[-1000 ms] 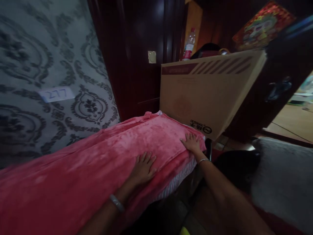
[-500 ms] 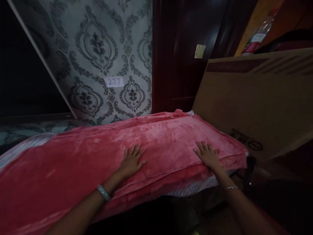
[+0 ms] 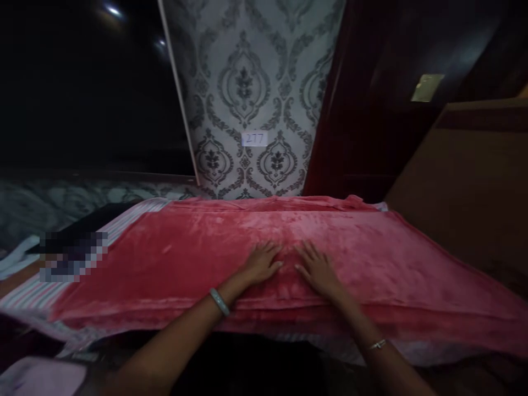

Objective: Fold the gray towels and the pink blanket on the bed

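A pinkish-red plush garment or blanket [image 3: 198,247] lies spread lengthwise over a board or table covered with striped cloth [image 3: 142,212]. Both its long edges look folded. My left hand [image 3: 262,261] rests flat on the plush cloth near its middle, fingers spread and pointing away from me. Close by on the right, my right hand [image 3: 317,267] presses on the same cloth with its fingers apart. Nothing is held in either hand. A pale bangle circles my left wrist and a thin bracelet my right.
A large cardboard box [image 3: 470,192] stands at the right end. Behind are patterned wallpaper with a paper label [image 3: 254,138], a dark screen [image 3: 91,93] and a dark red door [image 3: 371,110] with a switch plate [image 3: 428,88]. A pale rounded object [image 3: 41,377] sits at the lower left.
My view has turned left. The hands, wide apart before, now lie close together on the plush cloth. The left end of the cloth has come into view.
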`<state>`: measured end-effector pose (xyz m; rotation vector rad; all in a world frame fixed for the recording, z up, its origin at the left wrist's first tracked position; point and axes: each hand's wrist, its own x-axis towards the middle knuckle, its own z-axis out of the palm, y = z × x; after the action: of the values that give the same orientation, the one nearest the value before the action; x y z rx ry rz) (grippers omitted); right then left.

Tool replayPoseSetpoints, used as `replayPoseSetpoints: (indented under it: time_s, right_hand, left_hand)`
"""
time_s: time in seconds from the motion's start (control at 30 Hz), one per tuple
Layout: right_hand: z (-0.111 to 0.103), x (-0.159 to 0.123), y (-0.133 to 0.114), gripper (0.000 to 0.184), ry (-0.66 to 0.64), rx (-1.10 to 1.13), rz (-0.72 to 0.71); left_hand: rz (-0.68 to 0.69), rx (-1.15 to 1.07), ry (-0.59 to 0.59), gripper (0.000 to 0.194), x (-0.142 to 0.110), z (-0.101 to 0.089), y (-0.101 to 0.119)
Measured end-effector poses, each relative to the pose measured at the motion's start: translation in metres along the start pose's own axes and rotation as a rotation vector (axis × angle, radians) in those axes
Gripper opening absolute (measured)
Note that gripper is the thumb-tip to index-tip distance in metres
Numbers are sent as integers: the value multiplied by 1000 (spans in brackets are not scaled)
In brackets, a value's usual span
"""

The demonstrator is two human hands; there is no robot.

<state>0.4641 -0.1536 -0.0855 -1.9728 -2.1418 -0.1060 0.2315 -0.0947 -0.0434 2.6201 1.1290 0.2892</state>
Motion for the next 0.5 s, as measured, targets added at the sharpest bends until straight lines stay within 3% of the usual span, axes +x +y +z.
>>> replayPoseSetpoints:
  time_s: [0.1, 0.2, 0.37, 0.5]
  right_hand:
    - [18, -10, -16, 57, -90, -43, -35]
    - [29, -15, -7, 57, -91, -74, -44]
    - [54, -12, 15, 62, 22, -65, -97]
    - [78, -14, 32, 65, 113, -10, -164]
  left_hand:
    - [-155, 79, 36, 68, -34, -5, -27]
    - [-220, 93, -18, 68, -65, -1, -45]
    - [-202, 15, -28, 68, -85, 5, -40]
    - [-167, -38, 8, 61, -110, -8, -44]
